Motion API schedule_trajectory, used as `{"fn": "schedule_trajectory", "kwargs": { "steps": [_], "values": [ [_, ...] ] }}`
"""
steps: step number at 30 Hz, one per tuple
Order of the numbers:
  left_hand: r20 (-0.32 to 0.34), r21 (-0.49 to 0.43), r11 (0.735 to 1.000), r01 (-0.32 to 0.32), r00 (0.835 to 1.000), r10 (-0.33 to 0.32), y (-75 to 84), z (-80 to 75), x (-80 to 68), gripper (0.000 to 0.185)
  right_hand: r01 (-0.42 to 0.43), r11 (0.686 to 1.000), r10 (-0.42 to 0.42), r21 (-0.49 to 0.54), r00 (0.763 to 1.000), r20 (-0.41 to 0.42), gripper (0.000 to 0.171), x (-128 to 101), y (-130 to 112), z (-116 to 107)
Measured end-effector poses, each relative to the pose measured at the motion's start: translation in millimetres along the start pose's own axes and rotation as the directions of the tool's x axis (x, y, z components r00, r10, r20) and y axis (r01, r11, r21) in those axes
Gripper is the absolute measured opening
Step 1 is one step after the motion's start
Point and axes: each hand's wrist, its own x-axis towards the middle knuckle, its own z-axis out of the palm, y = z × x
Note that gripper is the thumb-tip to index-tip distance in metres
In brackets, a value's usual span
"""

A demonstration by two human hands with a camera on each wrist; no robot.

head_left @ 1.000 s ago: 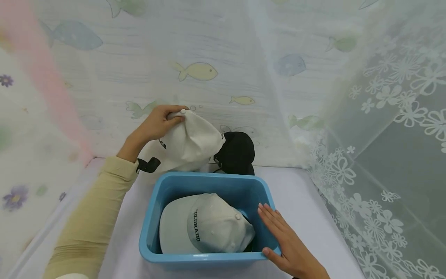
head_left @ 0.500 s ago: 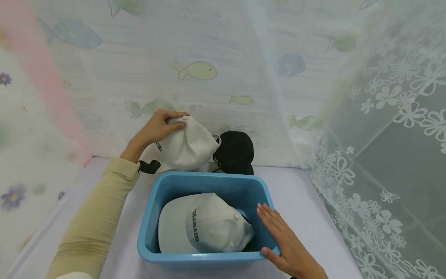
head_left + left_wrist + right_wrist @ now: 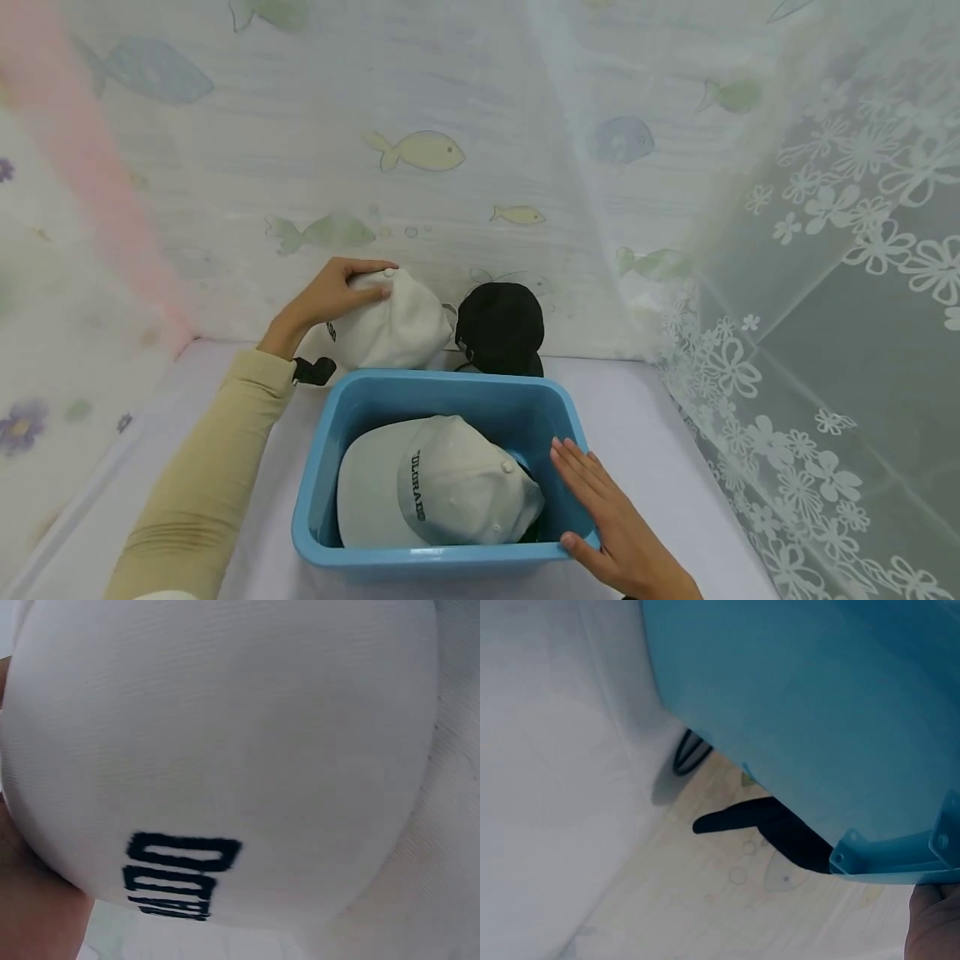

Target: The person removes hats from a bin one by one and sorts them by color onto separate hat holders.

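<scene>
A white cap (image 3: 393,329) at frame centre is gripped by the left hand (image 3: 330,296); the blue bin (image 3: 442,560)'s lower-right rim is apparently pressed by the flat, open right hand (image 3: 607,521).

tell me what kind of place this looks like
Probably a small staged tabletop booth rather than a lived-in room: fish-print sheeting behind, a floral lace curtain on the right, and a white-covered table bearing a blue bin of caps.
</scene>
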Motion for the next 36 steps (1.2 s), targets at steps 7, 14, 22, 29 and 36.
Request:
{"fn": "schedule_trajectory", "kwargs": {
  "steps": [7, 14, 22, 29, 36],
  "values": [
    [0.004, -0.051, 0.999, 0.016, 1.0, -0.016, -12.0, 2.2, 0.1, 0.048, -0.004, 1.0, 0.004, 0.001, 1.0, -0.017, 0.074, 0, -1, 2],
    [0.005, -0.072, 0.997, 0.041, 0.999, -0.041, -17.8, 2.1, 0.6, 0.051, -0.008, 1.0, 0.008, 0.0, 0.999, -0.033, 0.074, 1, -1, 2],
    [0.007, -0.063, 0.998, 0.02, 1.0, -0.02, -19.3, 5.1, -2.6, 0.049, -0.012, 1.0, 0.012, 0.006, 0.999, -0.032, 0.073, 0, -2, 3],
    [-0.131, -0.125, 0.988, -0.094, 0.988, 0.078, -14.0, -7.3, -10.1, 0.046, 0.0, 1.0, 0.0, -0.013, 1.0, -0.01, 0.075, 3, -3, 2],
    [-0.294, -0.106, 0.992, -0.064, 0.955, 0.031, -1.5, -16.3, -45.0, 0.045, -0.136, 0.989, 0.141, -0.05, 0.982, 0.127, 0.079, 9, -15, -17]
  ]
}}
